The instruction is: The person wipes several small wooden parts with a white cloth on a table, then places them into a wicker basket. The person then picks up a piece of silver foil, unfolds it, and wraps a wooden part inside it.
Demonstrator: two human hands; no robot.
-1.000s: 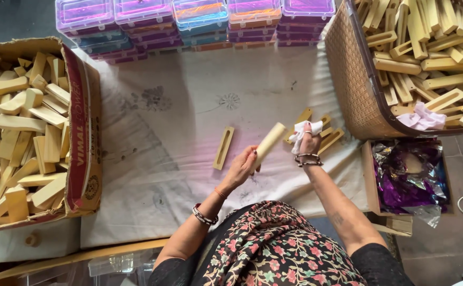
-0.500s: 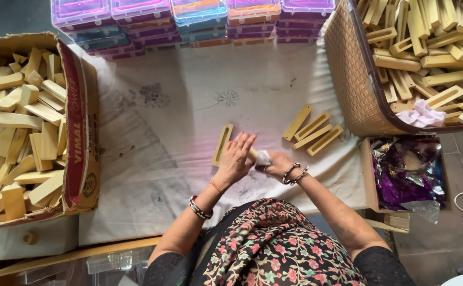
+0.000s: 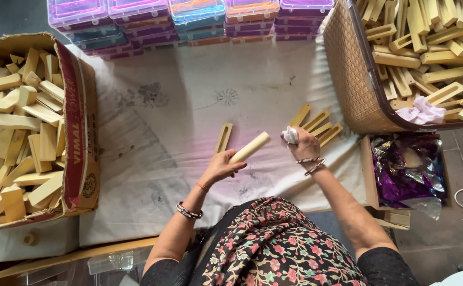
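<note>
My left hand [image 3: 222, 167] grips a pale wooden stick [image 3: 250, 146] that points up and to the right over the white cloth [image 3: 189, 106]. My right hand [image 3: 301, 144] is closed around a small white rag [image 3: 290, 135], a short way right of the stick's far end. A slotted yellow wooden piece [image 3: 223, 137] lies flat just left of the stick. Several more slotted pieces [image 3: 319, 124] lie side by side behind my right hand. Bangles ring both wrists.
A cardboard box [image 3: 80, 132] full of plain wooden blocks stands at the left. A woven basket [image 3: 348, 69] of slotted pieces with a pink rag [image 3: 423, 111] stands at the right. Stacked coloured plastic cases [image 3: 189, 16] line the far edge. A purple foil bag [image 3: 409, 169] sits in a box.
My hands were together over the stick half a second ago. They have drawn apart: the left lifts the stick up and right, the right carries the rag back to the right.
</note>
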